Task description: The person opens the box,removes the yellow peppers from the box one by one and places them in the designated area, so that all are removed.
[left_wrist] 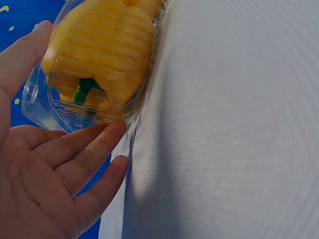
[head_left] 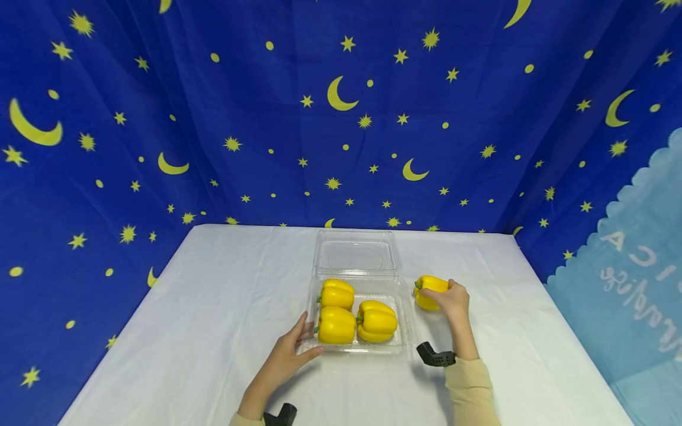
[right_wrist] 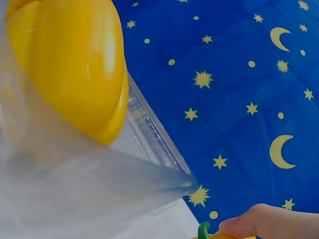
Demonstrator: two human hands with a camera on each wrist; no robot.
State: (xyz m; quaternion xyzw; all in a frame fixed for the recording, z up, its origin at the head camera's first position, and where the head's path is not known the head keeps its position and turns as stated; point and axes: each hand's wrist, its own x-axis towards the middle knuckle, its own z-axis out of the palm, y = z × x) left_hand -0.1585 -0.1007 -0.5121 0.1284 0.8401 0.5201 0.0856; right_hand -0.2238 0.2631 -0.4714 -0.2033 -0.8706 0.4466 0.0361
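Three yellow peppers (head_left: 337,325) lie in the clear plastic container (head_left: 367,349), two at its left and one at its lower right. My left hand (head_left: 282,358) is at the container's lower left corner, thumb along the front and fingers at the left side; in the left wrist view, the hand (left_wrist: 65,164) has its fingertips by the clear wall (left_wrist: 99,112). Right of the container, my right hand (head_left: 454,303) grips a fourth yellow pepper (head_left: 430,285) between thumb and fingers. In the right wrist view only the thumb (right_wrist: 274,221) shows, on a pepper with a green stem (right_wrist: 203,230).
The container's clear lid (head_left: 356,254) is folded back behind it on the white tablecloth (head_left: 240,284). A blue curtain (head_left: 341,148) with yellow moons and stars stands behind and at the sides. A light blue cloth (head_left: 634,266) hangs at the right.
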